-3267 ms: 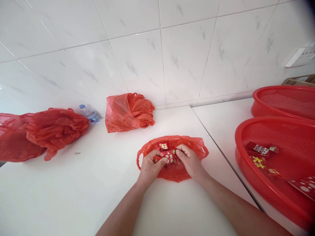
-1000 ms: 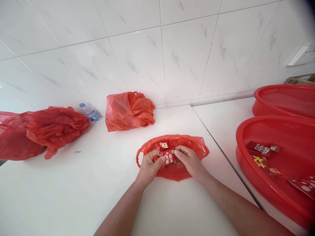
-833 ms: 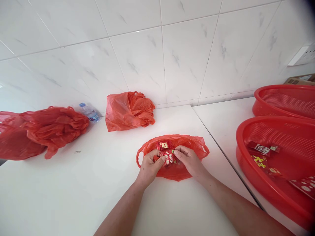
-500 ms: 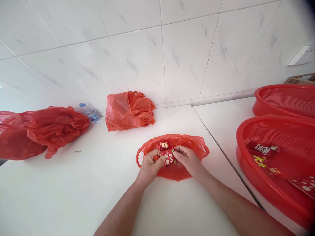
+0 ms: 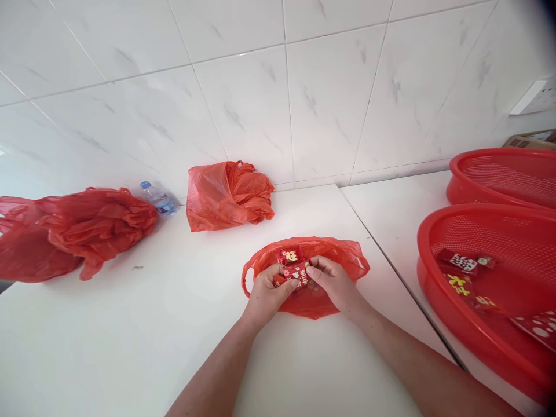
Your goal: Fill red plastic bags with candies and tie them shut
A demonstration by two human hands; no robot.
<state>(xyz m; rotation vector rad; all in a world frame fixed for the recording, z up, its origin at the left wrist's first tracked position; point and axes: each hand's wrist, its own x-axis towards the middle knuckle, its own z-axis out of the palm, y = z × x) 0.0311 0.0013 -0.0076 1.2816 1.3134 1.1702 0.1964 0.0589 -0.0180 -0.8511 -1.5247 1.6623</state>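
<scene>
A red plastic bag (image 5: 343, 258) lies open and flat on the white table (image 5: 130, 336) in front of me. Over it, my left hand (image 5: 267, 292) and my right hand (image 5: 333, 285) both pinch a small red candy packet (image 5: 299, 274) with white and yellow print, one hand at each end. A second red candy packet (image 5: 290, 255) with gold print lies on the bag just behind the held one. Both hands are closed on the packet.
Two crumpled red plastic bags, one (image 5: 226, 196) by the tiled wall and one (image 5: 73, 229) at the left, lie on the table. A small water bottle (image 5: 157, 200) lies between them. Two red mesh baskets stand at right: the near basket (image 5: 438, 289) holds several red packets, the far basket (image 5: 499, 176) behind it.
Hardly anything has moved. My fingers shifted slightly on the candy packet, turning it a little between both hands over the bag.
</scene>
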